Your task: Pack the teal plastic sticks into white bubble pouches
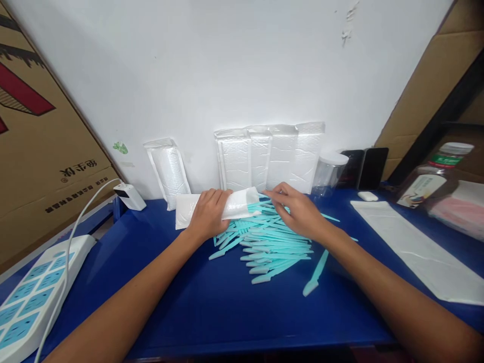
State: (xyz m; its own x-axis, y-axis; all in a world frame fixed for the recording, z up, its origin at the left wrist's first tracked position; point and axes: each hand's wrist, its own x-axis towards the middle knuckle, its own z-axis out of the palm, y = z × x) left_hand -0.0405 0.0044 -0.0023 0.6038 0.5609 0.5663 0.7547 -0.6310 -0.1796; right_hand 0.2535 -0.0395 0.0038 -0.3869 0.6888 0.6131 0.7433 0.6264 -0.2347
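Observation:
My left hand (212, 210) is wrapped over a white padded envelope (238, 202) that lies on its side, its open end facing right. Turquoise sticks show at that opening. Close by, my right hand (293, 206) is closed in a pinch around the end of a turquoise eyebrow razor, mostly hidden by the fingers. Beneath and between both hands spreads a heap of turquoise eyebrow razors (276, 247), most with their wider ends toward me. One loose razor (316, 275) lies apart, near my right forearm.
Several padded envelopes (272, 156) lean against the wall, another (168, 171) farther left. A flat envelope (416, 247) lies right, near a clear jar (328, 174), phones (372, 169) and a bottle (427, 174). Left are a power strip (45, 287) and a white charger (129, 196) with a cable.

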